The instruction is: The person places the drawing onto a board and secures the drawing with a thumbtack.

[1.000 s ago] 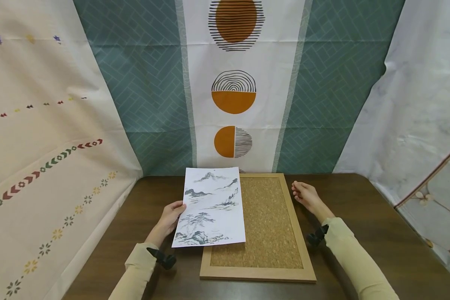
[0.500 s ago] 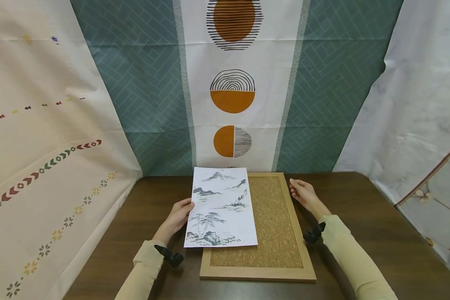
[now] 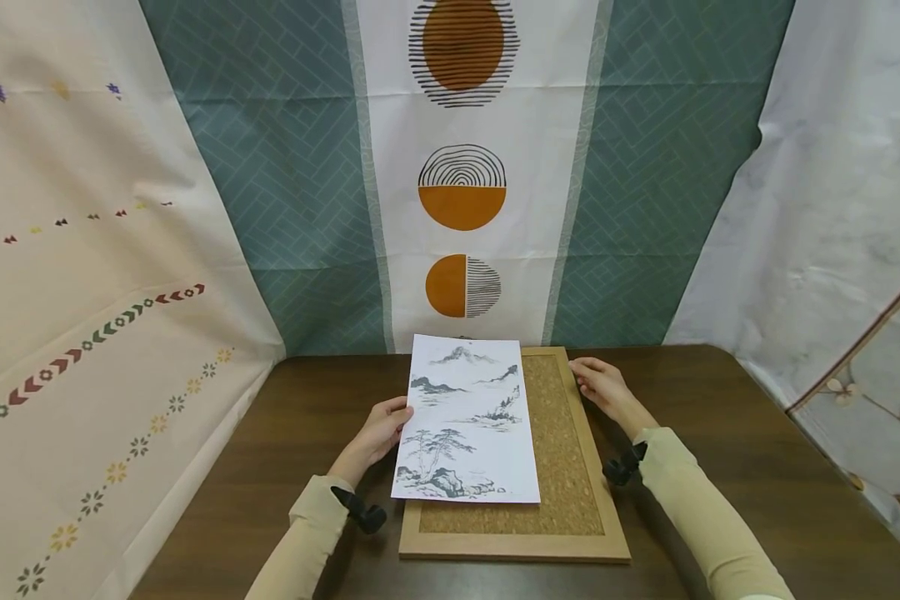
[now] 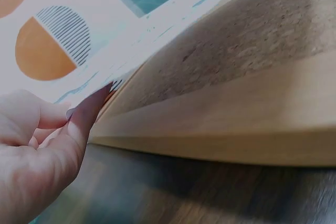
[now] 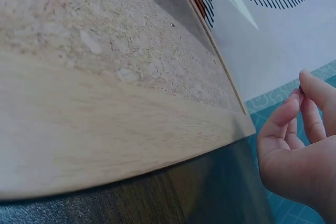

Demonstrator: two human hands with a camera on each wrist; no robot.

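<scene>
A sheet of paper (image 3: 468, 425) with a grey ink landscape is held slightly tilted over the left part of a wood-framed cork board (image 3: 562, 442). My left hand (image 3: 378, 429) pinches the paper's left edge, thumb on top and fingers beneath. In the left wrist view, the paper (image 4: 157, 30) stands clear of the cork near that hand. My right hand (image 3: 603, 393) is beside the board's upper right frame, thumb and fingertips together. A tiny dark thing (image 5: 301, 89) shows between those fingertips in the right wrist view; its kind is too small to tell.
The board lies on a dark brown wooden table (image 3: 300, 417). A patterned cloth (image 3: 630, 208) hangs behind the table's back edge, with pale cloths on both sides. Dark wrist cameras are strapped at both cuffs.
My left hand has carried the paper rightward, further over the cork board. My right hand has shifted slightly left, closer to the frame. The board stays in place.
</scene>
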